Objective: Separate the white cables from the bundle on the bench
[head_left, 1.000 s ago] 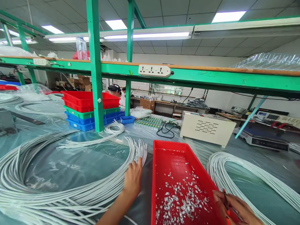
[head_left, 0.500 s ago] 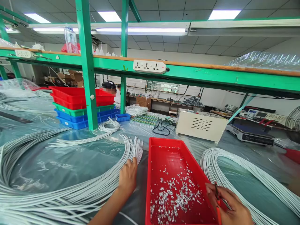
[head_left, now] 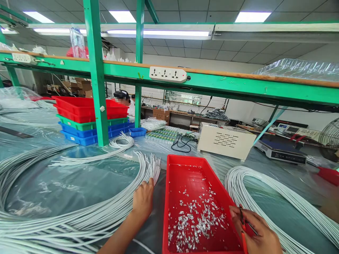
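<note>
My left hand (head_left: 143,199) is closed on the white cables (head_left: 145,169), close to their loose ends. These cables sweep in a big curve across the left side of the table. In my right hand (head_left: 261,229) is a small pair of cutters (head_left: 244,233) with orange-red handles, its dark jaws pointing up. That hand is at the right edge of a red tray (head_left: 190,180). Small silvery scraps (head_left: 196,222) lie scattered on the tray's floor, thickest toward the near end.
Another white cable coil (head_left: 235,176) lies right of the tray. Behind stand a beige metal box (head_left: 225,141), a scale (head_left: 280,151) and stacked coloured trays (head_left: 79,121). A green shelf frame (head_left: 96,81) crosses above. A person (head_left: 122,97) is in the background.
The view has shifted very slightly. My left hand remains on the cables, and my right hand with the cutters has turned a little.
</note>
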`<state>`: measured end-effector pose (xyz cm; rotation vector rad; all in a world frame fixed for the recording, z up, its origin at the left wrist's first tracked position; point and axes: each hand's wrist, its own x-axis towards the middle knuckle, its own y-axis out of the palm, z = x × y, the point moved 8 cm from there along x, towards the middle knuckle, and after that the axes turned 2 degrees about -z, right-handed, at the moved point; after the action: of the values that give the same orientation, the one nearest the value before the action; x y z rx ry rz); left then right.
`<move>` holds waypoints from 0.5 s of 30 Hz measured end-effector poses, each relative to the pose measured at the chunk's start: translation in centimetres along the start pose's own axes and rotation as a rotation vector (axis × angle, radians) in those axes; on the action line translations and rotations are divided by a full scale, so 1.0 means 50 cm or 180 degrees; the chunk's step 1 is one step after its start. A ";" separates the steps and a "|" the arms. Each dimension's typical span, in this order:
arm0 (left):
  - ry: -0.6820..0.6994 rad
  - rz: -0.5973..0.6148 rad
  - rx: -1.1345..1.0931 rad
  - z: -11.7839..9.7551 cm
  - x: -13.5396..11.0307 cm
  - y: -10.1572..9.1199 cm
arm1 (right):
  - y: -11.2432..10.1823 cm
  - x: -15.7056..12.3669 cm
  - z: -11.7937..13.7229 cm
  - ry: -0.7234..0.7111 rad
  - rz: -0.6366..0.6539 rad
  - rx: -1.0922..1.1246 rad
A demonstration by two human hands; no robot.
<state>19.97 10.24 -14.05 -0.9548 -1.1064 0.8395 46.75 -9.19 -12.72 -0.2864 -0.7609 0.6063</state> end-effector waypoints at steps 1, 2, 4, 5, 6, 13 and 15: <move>0.0001 0.0002 0.0001 -0.001 -0.001 -0.002 | 0.000 -0.001 0.001 -0.0002 -0.0018 -0.0017; 0.0003 0.0006 -0.0005 -0.002 -0.001 -0.003 | 0.000 -0.002 0.002 -0.0008 -0.0033 -0.0031; 0.0002 0.0019 -0.0039 -0.003 -0.002 -0.006 | -0.001 0.000 0.003 -0.0051 -0.0030 -0.0053; -0.0003 0.0025 -0.0064 -0.003 -0.003 -0.006 | -0.001 0.002 0.002 -0.0087 -0.0008 -0.0065; -0.0011 0.0029 -0.0093 -0.003 -0.004 -0.007 | -0.002 0.004 0.001 -0.0129 0.0024 -0.0082; -0.0081 -0.0128 -0.0535 0.011 0.006 -0.020 | -0.007 0.013 -0.009 -0.0201 0.0021 -0.0201; -0.0040 -0.0342 -0.0823 0.014 0.009 -0.050 | -0.009 0.009 -0.005 -0.0179 -0.0075 -0.0183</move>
<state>19.62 9.85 -11.45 -1.0937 -1.2868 0.6254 47.35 -9.28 -12.43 -0.3140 -0.8356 0.5729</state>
